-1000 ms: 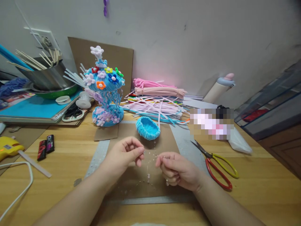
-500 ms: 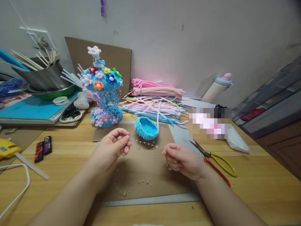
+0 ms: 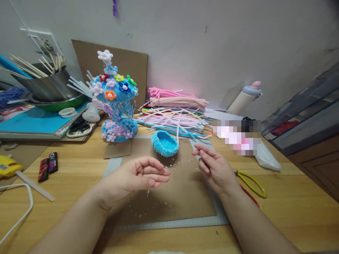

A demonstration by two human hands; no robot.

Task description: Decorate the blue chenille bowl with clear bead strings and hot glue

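Note:
A thin clear string of beads [image 3: 178, 162] runs in the air between my two hands. My left hand [image 3: 144, 173] has its fingers stretched out to the right, and the string passes at its fingertips. A short beaded end dangles under that hand. My right hand [image 3: 215, 169] has thumb and fingers closed on the other part of the string. Behind the string, a blue fuzzy oval basket [image 3: 165, 143] rests on a cardboard sheet [image 3: 185, 197]. More of the bead string lies loosely on the cardboard below my left hand, partly blurred.
A blue flower-covered craft piece [image 3: 115, 93] stands at the back left. Bundles of pipe cleaners [image 3: 174, 106] lie by the wall. Pliers-like cutters [image 3: 251, 183] are partly behind my right hand. A yellow glue gun [image 3: 9, 167] and metal bowl [image 3: 50, 83] are at the left.
My left hand has moved right and slightly down, its fingers going from a pinch to stretched out. My right hand has shifted right and up. The string between them has moved nearer me.

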